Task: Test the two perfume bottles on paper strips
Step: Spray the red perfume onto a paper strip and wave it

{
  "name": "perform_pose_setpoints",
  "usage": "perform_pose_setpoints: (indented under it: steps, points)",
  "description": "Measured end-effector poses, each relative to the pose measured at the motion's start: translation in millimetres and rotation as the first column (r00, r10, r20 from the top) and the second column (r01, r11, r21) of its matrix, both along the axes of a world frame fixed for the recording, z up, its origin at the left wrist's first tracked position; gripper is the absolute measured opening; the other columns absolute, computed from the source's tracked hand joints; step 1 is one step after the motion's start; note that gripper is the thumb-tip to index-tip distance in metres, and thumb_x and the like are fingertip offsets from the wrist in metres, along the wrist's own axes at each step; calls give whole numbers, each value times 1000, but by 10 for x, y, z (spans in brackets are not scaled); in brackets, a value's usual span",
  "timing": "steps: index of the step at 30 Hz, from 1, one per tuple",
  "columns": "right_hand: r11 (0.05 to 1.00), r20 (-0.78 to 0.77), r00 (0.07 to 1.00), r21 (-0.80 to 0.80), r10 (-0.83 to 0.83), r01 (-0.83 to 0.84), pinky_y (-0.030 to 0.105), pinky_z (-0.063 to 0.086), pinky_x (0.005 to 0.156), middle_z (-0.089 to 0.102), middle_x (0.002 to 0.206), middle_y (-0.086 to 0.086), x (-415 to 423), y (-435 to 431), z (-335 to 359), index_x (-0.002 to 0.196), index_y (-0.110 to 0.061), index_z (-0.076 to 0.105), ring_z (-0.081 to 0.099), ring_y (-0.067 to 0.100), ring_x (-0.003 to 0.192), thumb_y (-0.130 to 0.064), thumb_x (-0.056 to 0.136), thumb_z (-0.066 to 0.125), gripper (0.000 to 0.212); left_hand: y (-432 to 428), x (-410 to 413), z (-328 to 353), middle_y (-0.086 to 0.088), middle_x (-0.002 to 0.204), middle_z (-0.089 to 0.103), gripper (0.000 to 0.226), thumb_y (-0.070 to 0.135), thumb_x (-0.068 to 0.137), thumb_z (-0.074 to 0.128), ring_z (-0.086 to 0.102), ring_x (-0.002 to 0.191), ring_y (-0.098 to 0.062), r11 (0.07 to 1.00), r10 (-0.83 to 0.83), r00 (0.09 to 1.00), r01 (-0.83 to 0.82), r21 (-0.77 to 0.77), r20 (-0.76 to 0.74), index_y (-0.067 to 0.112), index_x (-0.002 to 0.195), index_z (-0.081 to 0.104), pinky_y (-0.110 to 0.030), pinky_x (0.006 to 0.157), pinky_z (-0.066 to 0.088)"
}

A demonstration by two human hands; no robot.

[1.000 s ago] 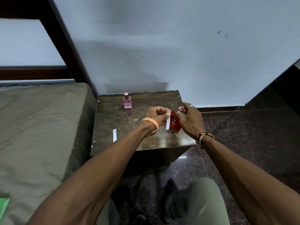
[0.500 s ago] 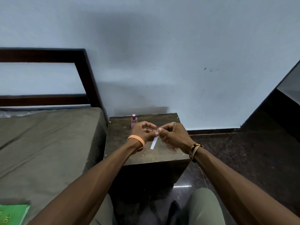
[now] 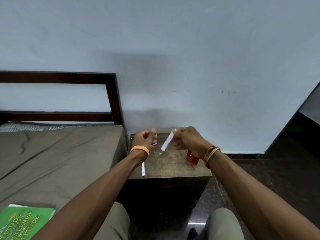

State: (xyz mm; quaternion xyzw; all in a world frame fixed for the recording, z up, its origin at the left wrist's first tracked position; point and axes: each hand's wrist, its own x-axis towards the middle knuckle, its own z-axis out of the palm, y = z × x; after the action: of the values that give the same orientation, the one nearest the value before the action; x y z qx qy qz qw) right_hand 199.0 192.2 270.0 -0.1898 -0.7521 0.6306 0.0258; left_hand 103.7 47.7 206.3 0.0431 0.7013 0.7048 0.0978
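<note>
My right fingers (image 3: 175,131) pinch the strip (image 3: 167,142) above the table (image 3: 169,161), best held steady; left fingers (image 3: 153,132), I cannot tell.

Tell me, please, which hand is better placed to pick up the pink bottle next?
Left. The left hand is right at the pink bottle and appears free; the right hand pinches a paper strip, with the red bottle below its wrist.

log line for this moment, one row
right hand: pinches paper strip | left hand: at pink bottle, grip unclear | red bottle: on table | spare strip: on table
</note>
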Motion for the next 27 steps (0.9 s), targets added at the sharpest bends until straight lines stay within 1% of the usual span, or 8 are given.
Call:
perform_pose_setpoints:
  steps: [2, 6, 10, 11, 15, 19, 24, 27]
  points:
    - [964, 37, 999, -264, -13, 22, 32, 52, 60, 63, 74, 11, 35, 52, 137, 87, -1, 66, 60, 20, 63, -14, 98, 55, 20, -95, -63, -40, -8, 73, 68, 21, 27, 91, 61, 58, 58, -19, 996, 41, 999, -43, -75, -28, 15, 73, 61, -27, 55, 48]
    - [949, 125, 991, 315, -45, 4, 34, 45, 62, 60, 70, 11, 100, 57, 106, 80, 6, 66, 54, 21, 63, -19, 95, 56, 30, -200, -66, -116, -14, 76, 68, 18, 22, 89, 63, 57, 60, -21, 983, -15, 999, 5, -186, -50, 17, 72, 61, -35, 66, 50]
    - [996, -1, 999, -71, 46, -46, 30, 55, 62, 60, 67, 7, 154, 52, 209, 81, -4, 64, 57, 16, 60, -12, 98, 55, 21, -173, -13, -114, -5, 71, 67, 14, 20, 88, 64, 58, 60, -19, 977, -73, 996, 63, -203, -44, 18, 75, 62, -34, 63, 51]
    - [997, 16, 999, -77, 32, -31, 31, 54, 61, 59, 66, 7, 140, 73, 203, 79, -4, 63, 56, 16, 59, -10, 98, 54, 22, -160, 3, -105, -3, 70, 66, 13, 19, 88, 64, 58, 59, -18, 975, -86, 995, 74, -211, -47, 18, 75, 62, -34, 63, 52]
    - [905, 157, 988, 423, -13, -56, 35, 46, 66, 57, 71, 12, 193, 6, 37, 79, 3, 67, 52, 22, 65, -17, 98, 54, 30, -104, 42, -82, -2, 70, 65, 12, 19, 87, 66, 61, 61, -18, 962, -136, 988, 114, -249, -75, 18, 75, 62, -36, 69, 55]
    - [999, -11, 999, -14, -52, 52, 32, 57, 67, 62, 73, 10, 167, 35, 38, 86, -3, 62, 60, 17, 65, -9, 97, 58, 13, -86, 30, -86, -3, 72, 68, 10, 23, 86, 67, 64, 62, -18, 950, -141, 985, 107, -293, -98, 19, 77, 64, -36, 68, 57]
    - [960, -14, 997, 269, -77, 78, 22, 52, 56, 67, 74, 10, 185, 18, -81, 84, -4, 68, 63, 13, 61, -2, 90, 66, 7, -119, 21, -80, -3, 76, 67, 8, 21, 86, 67, 66, 65, -19, 943, -153, 983, 115, -312, -98, 18, 79, 63, -33, 66, 58]
    - [991, -96, 987, 26, -126, 129, 30, 59, 67, 69, 78, 13, 134, 17, -35, 91, -2, 69, 66, 18, 66, -1, 88, 68, 4, -165, -7, -102, -1, 74, 67, 10, 20, 86, 67, 65, 65, -20, 944, -147, 985, 112, -311, -93, 18, 77, 63, -38, 71, 58]
